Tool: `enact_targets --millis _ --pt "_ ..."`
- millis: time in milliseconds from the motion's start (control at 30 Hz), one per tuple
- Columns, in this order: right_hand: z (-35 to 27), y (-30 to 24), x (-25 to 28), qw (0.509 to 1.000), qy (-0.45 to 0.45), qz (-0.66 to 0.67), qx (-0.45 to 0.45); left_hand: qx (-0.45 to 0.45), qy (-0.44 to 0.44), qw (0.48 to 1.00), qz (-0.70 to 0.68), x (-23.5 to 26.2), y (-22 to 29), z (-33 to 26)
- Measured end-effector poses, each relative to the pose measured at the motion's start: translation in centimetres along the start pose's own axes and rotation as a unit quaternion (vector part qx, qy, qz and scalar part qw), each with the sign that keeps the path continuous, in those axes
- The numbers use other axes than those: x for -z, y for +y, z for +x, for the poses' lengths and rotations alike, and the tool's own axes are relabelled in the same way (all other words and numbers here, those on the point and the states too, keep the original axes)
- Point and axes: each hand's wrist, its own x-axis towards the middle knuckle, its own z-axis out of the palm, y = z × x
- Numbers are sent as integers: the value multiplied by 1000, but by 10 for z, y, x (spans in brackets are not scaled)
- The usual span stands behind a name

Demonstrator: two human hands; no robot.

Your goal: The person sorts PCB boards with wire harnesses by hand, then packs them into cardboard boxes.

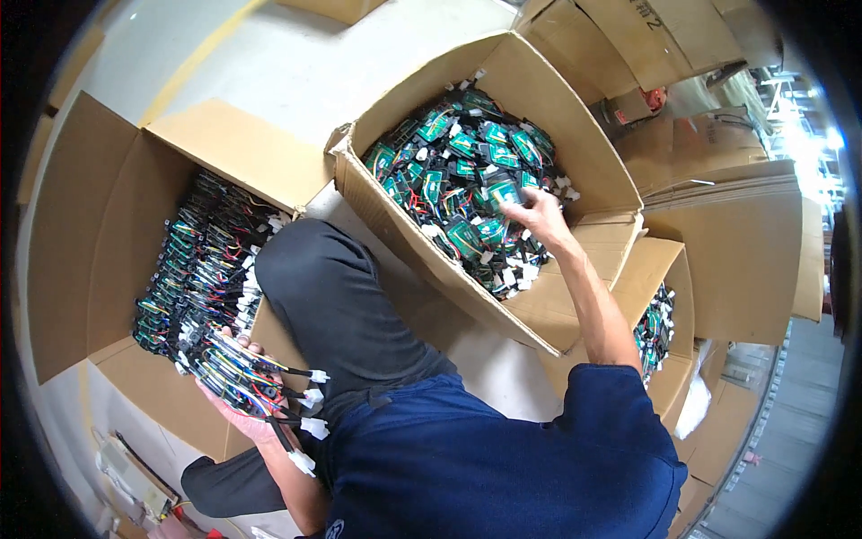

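Note:
My left hand [241, 418] is wrapped round a stack of wired circuit boards [235, 370], whose coloured leads and white plugs [313, 398] hang out toward my lap. It is next to the near corner of the left carton. Over the big middle carton [422, 247], my right hand [544, 221] pinches one green-faced circuit board [503, 192] between thumb and fingers, at the top of a loose heap of similar boards [462, 238]. Inside the left carton [112, 234], wired boards [202, 247] stand packed in tidy rows, their white plugs along one side.
My bent knee [310, 265] lies between the left and middle cartons. A smaller carton [669, 265] with more boards [655, 328] is by my right elbow. Stacked cardboard boxes [727, 260] line the right side. A yellow line [193, 63] crosses the pale floor.

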Motion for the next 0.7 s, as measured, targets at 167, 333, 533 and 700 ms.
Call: enact_targets --millis 167,333,533,700 --pt "8 114 -84 993 14 -118 -6 29 -28 999 -17 8 -4 10" --pt "-29 68 -135 982 113 -149 20 -28 6 1000 8 1 -2 -5" --pt "9 90 -132 966 -82 -243 -41 -42 32 998 29 45 21 -22" --pt "-32 21 -59 977 94 82 -171 -25 -58 991 -118 2 -2 -1"
